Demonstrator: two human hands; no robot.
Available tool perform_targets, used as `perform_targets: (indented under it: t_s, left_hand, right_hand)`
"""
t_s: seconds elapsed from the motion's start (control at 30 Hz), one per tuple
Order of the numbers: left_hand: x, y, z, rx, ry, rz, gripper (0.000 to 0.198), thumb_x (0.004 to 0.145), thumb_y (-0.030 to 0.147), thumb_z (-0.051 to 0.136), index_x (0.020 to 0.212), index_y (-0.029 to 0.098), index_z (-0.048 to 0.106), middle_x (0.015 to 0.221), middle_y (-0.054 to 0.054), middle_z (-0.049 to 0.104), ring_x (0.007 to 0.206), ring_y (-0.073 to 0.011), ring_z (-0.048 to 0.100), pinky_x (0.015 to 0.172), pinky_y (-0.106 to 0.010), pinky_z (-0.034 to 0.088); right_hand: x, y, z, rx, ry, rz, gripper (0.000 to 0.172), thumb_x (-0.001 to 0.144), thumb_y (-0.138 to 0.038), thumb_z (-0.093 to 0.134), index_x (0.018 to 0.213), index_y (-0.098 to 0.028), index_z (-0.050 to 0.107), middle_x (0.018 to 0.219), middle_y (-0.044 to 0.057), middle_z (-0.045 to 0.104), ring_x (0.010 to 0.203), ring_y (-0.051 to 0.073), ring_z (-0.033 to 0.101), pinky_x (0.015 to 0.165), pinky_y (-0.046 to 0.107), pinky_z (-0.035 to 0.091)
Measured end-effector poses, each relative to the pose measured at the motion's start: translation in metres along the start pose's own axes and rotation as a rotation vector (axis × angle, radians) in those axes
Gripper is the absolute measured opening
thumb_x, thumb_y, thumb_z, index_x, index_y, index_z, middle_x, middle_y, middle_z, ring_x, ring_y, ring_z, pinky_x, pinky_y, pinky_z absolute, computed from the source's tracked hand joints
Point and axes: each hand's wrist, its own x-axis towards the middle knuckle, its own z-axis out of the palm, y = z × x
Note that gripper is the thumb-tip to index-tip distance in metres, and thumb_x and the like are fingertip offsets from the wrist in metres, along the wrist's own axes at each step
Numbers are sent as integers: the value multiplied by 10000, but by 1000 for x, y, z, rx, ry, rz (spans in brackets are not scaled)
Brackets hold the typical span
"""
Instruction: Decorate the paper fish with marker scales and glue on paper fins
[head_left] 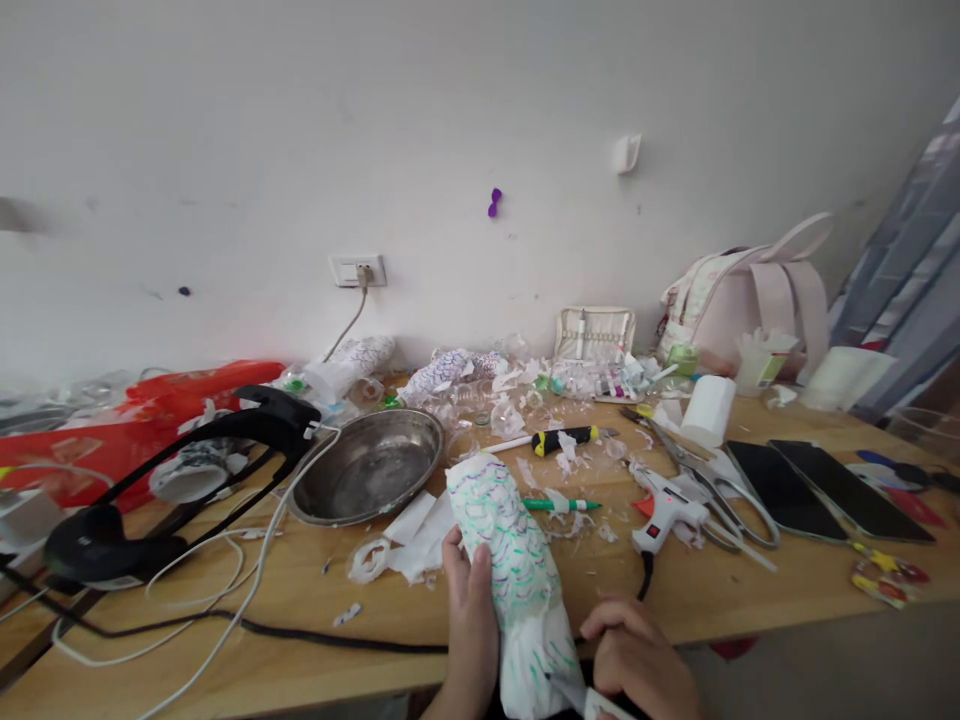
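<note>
A white paper-covered roll (517,570), drawn over with green and purple scale-like curves, leans upright at the table's front edge. My left hand (471,610) is closed around its left side, thumb on the front. Low on the right, my right hand (637,660) has curled fingers around a white pen-like tool (604,706). Its grey, dark-tipped end meets the roll's lower part, and its exact kind is unclear. A green marker (562,505) lies just behind the roll. Torn white paper (420,535) rests to the left of it.
A metal bowl (367,470) and black headset-like strap (225,440) stand left, with cables (262,570) across the table. At right are a glue gun (667,510), scissors (731,500) and two dark phones (787,490). A yellow-black cutter (566,440) lies among plastic scraps.
</note>
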Motion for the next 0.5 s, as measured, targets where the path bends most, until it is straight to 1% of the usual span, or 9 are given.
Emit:
perform_targets:
  t_s: [0.07,0.1,0.17,0.23,0.33,0.37,0.43,0.5]
  left_hand:
    - [1,0,-1,-58,48,0,520,701,509,647,1092,200,500,1099,-89,630,1081,-296,590,910,-398,479]
    - [1,0,-1,-80,79,5,508,697,503,651,1081,200,516,1084,-86,637,1074,-299,594,904,-398,481]
    - [1,0,-2,-101,138,20,476,696,493,650,1057,199,554,1051,-76,653,1068,-296,598,907,-392,475]
    - [1,1,-3,-122,163,27,459,690,487,653,1041,199,588,1008,-64,667,1050,-288,606,910,-382,470]
    - [0,3,-5,-190,136,-13,450,673,476,670,1016,189,624,946,-58,687,997,-286,631,884,-378,488]
    - [0,4,-6,-207,141,-28,431,660,469,683,980,183,639,913,-55,694,975,-287,640,870,-374,497]
    - [2,6,-9,-216,172,-49,360,634,455,709,862,180,668,830,-45,703,930,-285,654,845,-356,512]
    - [5,9,-13,-211,187,-61,290,628,442,718,768,189,682,764,-37,709,889,-277,664,823,-338,523]
  right_hand:
    - [-7,7,-9,4,-46,-60,357,992,-407,301,698,-227,395,519,-63,511,654,124,605,872,297,461]
    - [-10,10,-14,7,-78,-63,363,995,-415,294,700,-227,391,514,-68,513,644,123,607,882,306,457]
    - [-16,14,-25,28,-140,-33,354,996,-405,289,710,-226,399,529,-64,524,643,126,612,900,326,451]
    - [-18,15,-30,78,-161,11,322,989,-379,300,727,-226,410,565,-50,529,658,131,612,910,338,451]
    - [-9,7,-21,142,-42,85,279,971,-355,323,739,-224,407,601,-36,514,665,137,599,901,343,453]
    - [-4,3,-16,145,10,104,262,961,-343,339,738,-224,405,609,-35,510,662,136,595,888,335,456]
    - [7,-3,-5,129,69,124,208,934,-304,384,745,-225,417,636,-34,529,654,124,593,861,297,460]
    - [11,-3,3,121,58,100,152,904,-272,431,759,-228,433,653,-40,554,647,109,596,855,258,461]
